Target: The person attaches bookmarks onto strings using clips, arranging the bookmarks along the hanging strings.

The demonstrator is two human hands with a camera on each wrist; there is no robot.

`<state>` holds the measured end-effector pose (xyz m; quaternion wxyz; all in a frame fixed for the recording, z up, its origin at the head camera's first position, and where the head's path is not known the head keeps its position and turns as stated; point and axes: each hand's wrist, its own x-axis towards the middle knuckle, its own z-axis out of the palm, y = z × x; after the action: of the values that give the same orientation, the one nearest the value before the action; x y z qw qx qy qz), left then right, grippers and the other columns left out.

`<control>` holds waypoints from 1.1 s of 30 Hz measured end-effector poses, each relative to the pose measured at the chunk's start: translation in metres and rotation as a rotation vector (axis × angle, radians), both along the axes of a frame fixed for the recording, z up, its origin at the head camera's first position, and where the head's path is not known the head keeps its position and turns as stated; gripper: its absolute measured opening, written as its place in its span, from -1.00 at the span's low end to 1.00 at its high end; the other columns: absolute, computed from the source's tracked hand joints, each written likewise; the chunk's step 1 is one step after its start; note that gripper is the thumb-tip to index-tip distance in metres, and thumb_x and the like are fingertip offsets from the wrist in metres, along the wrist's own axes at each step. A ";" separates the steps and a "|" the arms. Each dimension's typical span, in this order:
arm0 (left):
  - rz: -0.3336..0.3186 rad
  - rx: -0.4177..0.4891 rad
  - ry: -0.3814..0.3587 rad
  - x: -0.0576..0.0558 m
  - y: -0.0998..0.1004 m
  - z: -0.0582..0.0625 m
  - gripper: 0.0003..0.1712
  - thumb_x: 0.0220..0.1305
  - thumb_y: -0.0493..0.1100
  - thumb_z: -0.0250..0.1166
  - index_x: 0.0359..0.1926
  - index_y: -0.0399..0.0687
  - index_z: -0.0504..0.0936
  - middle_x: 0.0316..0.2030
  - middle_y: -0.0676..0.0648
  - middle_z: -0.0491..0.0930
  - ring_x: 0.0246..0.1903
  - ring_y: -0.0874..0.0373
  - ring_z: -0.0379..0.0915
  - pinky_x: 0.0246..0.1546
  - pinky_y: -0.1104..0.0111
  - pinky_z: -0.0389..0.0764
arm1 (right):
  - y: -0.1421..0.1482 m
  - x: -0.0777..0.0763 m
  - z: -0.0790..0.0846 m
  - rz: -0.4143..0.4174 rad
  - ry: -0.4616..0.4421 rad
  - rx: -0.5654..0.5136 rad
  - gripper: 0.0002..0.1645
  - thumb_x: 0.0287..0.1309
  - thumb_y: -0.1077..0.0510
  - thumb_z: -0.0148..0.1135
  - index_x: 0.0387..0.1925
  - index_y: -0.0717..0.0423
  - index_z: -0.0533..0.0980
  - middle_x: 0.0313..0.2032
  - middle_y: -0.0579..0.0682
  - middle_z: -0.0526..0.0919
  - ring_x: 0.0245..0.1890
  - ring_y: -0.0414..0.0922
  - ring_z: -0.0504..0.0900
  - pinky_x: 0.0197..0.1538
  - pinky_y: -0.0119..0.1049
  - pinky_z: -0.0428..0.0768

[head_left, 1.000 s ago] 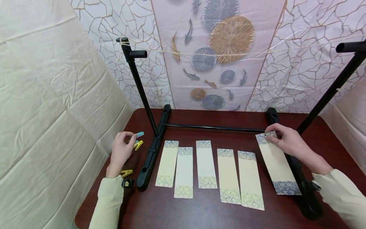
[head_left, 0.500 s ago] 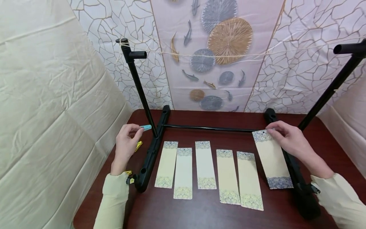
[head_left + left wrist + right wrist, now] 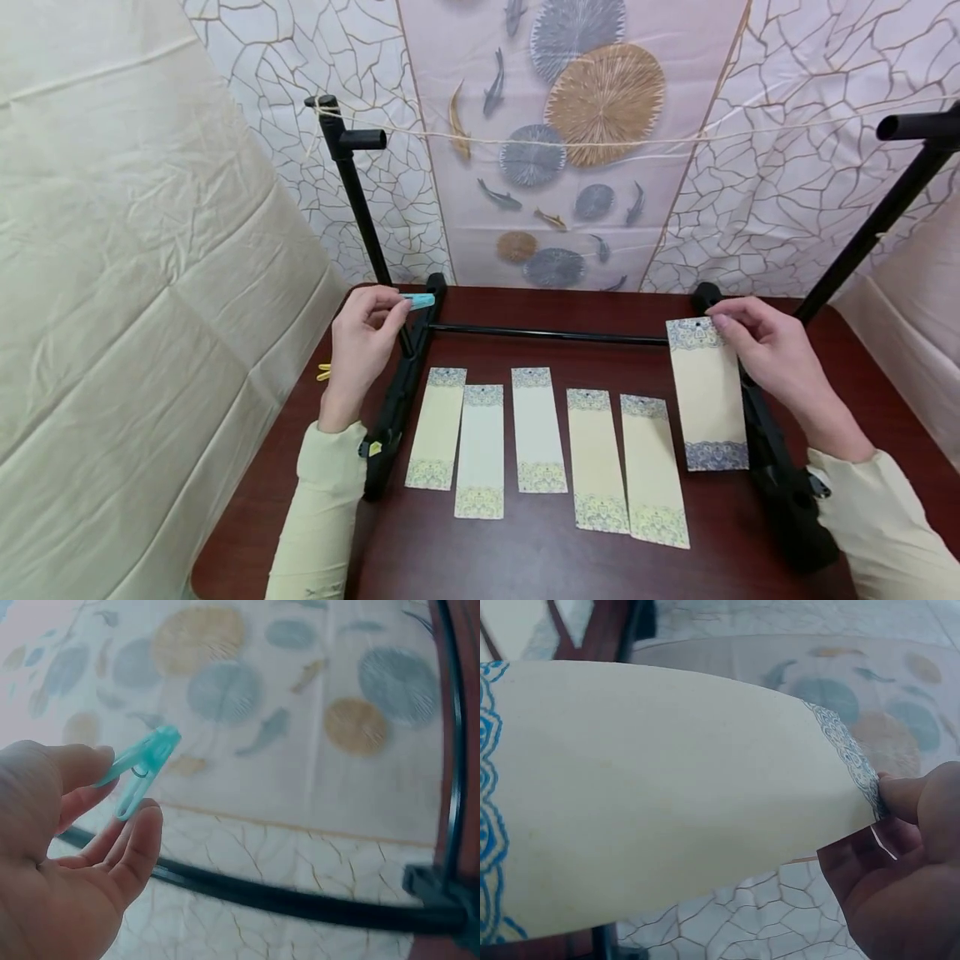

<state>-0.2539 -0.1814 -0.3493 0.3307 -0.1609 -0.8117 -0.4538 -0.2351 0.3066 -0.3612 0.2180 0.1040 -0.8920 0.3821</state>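
Observation:
Between thumb and fingers, my left hand (image 3: pixel 365 342) pinches a light-blue clothespin (image 3: pixel 150 761) by its handle ends, in front of the rack's left post. My right hand (image 3: pixel 776 354) holds a cream bookmark card (image 3: pixel 708 396) at its upper right corner. Blue lace-like borders run along both ends of this card, and a small hole shows near its top edge. In the head view it hangs nearly upright at the right side of the rack. In the right wrist view the card (image 3: pixel 660 795) bends slightly, with thumb on its near face and fingers behind.
Several similar cards, among them a white card (image 3: pixel 480 450), lie in a row on the dark red table (image 3: pixel 555 558). A black rack with a left post (image 3: pixel 360 208) and low crossbar (image 3: pixel 555 334) carries a string (image 3: pixel 600 143) across its top. A yellow clothespin (image 3: pixel 324 372) lies at left.
My left hand has lifted the light-blue clothespin off the left side of the table, moving up and right. My right hand has raised the card, which now hangs straighter.

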 end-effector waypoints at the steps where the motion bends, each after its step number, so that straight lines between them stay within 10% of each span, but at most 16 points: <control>1: -0.015 0.002 0.005 0.000 0.003 0.003 -0.85 0.29 -0.20 0.32 -0.21 -0.22 0.67 -0.10 -0.17 0.59 -0.25 0.16 0.55 -0.26 0.67 0.55 | -0.001 0.000 0.002 -0.003 0.010 -0.011 -0.77 0.37 0.10 0.15 -0.04 0.10 0.59 -0.40 -0.52 0.55 -0.52 -0.36 0.36 -0.49 -0.46 0.31; 18: -0.204 -0.031 0.101 -0.008 0.050 0.055 -0.82 0.31 -0.18 0.30 -0.19 -0.23 0.65 -0.20 -0.15 0.60 -0.36 0.20 0.52 -0.35 0.51 0.52 | 0.006 -0.006 0.042 -0.040 0.134 -0.347 -0.83 0.27 0.28 0.22 -0.12 0.07 0.62 -0.44 -0.46 0.65 -0.55 -0.45 0.49 -0.49 -0.63 0.39; 33: -0.419 -0.104 0.290 -0.016 0.093 0.108 -0.89 0.29 -0.21 0.32 -0.27 -0.19 0.69 -0.29 -0.09 0.61 -0.29 0.22 0.51 -0.22 0.43 0.62 | 0.010 -0.008 0.078 -0.015 0.219 -0.330 -0.79 0.23 0.28 0.26 -0.11 0.27 0.63 -0.41 -0.40 0.69 -0.50 -0.43 0.53 -0.41 -0.67 0.46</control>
<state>-0.2694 -0.0885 -0.2410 0.3336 -0.4057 -0.7270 -0.4423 -0.2427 0.3162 -0.2828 0.3306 0.1009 -0.7890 0.5079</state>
